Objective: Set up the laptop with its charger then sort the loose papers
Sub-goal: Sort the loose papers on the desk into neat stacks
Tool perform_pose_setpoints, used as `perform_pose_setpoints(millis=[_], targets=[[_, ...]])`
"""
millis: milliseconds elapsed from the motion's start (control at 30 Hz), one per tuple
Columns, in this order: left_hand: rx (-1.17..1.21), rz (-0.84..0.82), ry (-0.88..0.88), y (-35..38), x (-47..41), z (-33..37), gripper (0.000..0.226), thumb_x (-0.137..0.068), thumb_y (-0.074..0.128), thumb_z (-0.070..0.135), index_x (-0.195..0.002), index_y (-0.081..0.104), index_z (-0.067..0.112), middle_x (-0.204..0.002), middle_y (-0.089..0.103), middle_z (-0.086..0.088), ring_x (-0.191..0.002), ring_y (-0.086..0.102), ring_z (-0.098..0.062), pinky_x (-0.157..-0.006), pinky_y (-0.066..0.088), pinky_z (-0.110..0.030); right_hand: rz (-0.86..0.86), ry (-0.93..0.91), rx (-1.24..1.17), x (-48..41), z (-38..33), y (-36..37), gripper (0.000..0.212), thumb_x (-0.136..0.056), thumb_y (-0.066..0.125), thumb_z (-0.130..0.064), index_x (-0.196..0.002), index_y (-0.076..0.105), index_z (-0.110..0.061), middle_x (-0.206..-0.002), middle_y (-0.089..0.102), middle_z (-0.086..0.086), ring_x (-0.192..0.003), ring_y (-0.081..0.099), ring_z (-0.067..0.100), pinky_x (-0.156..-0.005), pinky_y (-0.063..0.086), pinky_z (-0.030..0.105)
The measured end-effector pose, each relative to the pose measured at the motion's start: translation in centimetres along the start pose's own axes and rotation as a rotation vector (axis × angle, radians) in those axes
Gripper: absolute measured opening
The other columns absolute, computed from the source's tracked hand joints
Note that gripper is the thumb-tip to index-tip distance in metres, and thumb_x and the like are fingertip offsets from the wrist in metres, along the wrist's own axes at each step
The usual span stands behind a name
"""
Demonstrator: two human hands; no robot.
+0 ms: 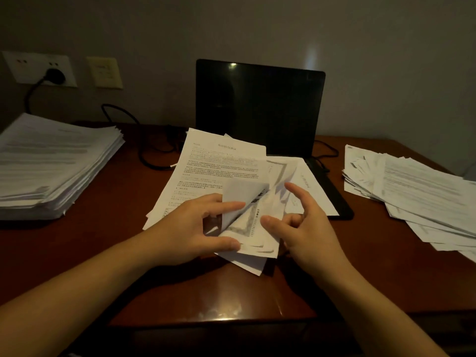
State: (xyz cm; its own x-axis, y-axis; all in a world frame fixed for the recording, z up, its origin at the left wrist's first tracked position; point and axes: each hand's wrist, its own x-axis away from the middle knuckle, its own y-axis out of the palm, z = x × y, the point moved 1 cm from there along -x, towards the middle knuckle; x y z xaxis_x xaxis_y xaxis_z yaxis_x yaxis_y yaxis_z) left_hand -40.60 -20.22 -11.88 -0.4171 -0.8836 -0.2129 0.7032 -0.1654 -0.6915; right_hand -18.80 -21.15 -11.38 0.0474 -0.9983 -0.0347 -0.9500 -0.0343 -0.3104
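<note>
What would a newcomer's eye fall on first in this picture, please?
At centre, the left hand pinches a curling white printed sheet over a loose paper pile, the right hand beside it. Behind stands an open black laptop, screen dark; a tall white paper stack lies far left.

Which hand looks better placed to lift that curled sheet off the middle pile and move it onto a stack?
Left, probably. The left hand pinches the curled sheet between thumb and forefinger, so it only needs to lift. The right hand hovers beside the sheet, holding nothing.
</note>
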Motion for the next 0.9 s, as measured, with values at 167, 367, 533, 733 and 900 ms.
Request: perform_pose_setpoints(millis=[167, 367, 533, 733, 900], targets=[[-0.043, 0.046, 0.037, 0.0, 0.0, -0.3, 0.047, -0.092, 0.058, 0.042, -0.137, 0.043, 0.044, -0.103, 0.043, 0.052, -0.107, 0.042, 0.021, -0.079, 0.039, -0.002, -0.014, -0.003, 0.010, -0.5, 0.4, -0.1, 0.082, -0.087, 0.076, -0.023, -0.151, 0.028, -0.041, -0.081, 0.072, 0.012, -0.074, 0.074, 0.021, -0.063, 0.063, 0.039], [-0.034, 0.122, 0.071, -0.1, 0.1, 0.0, 0.072, -0.103, 0.048, 0.028, -0.139, 0.009, 0.077, -0.127, 0.008, 0.067, -0.112, 0.033, 0.031, -0.087, 0.037, 0.003, -0.108, 0.035, -0.058, -0.6, 0.2, -0.9, 0.089, -0.086, 0.075, -0.015, -0.152, 0.025, -0.047, -0.085, 0.076, 0.003, -0.084, 0.075, 0.012, -0.066, 0.063, 0.030], [-0.093, 0.015, 0.062, 0.2, 0.2, -0.8, 0.052, -0.093, 0.064, 0.044, -0.133, 0.039, 0.063, -0.118, 0.038, 0.051, -0.117, 0.030, 0.027, -0.088, 0.033, 0.004, -0.063, -0.011, -0.081, -1.0, 0.3, 0.3, 0.090, -0.084, 0.078, -0.017, -0.151, 0.025, -0.047, -0.092, 0.077, 0.000, -0.084, 0.075, 0.009, -0.061, 0.061, 0.028], [0.055, 0.060, 0.039, -0.4, 0.1, -1.0, 0.056, -0.089, 0.063, 0.054, -0.138, 0.037, 0.060, -0.138, 0.038, 0.042, -0.130, 0.028, 0.025, -0.107, 0.038, -0.012, -0.118, -0.018, -0.094, -1.2, 0.3, -0.2, 0.089, -0.087, 0.075, -0.016, -0.151, 0.022, -0.049, -0.091, 0.077, 0.002, -0.081, 0.075, 0.011, -0.059, 0.058, 0.025], [0.062, 0.143, 0.028, -0.6, 0.2, -0.3, 0.076, -0.099, 0.051, 0.032, -0.132, 0.004, 0.083, -0.130, 0.043, 0.046, -0.092, 0.060, -0.012, -0.077, 0.058, -0.029, -0.177, 0.026, -0.130, -1.0, 0.2, -1.5, 0.093, -0.085, 0.072, -0.013, -0.151, 0.020, -0.053, -0.088, 0.077, 0.005, -0.091, 0.075, 0.015, -0.076, 0.063, 0.037]])
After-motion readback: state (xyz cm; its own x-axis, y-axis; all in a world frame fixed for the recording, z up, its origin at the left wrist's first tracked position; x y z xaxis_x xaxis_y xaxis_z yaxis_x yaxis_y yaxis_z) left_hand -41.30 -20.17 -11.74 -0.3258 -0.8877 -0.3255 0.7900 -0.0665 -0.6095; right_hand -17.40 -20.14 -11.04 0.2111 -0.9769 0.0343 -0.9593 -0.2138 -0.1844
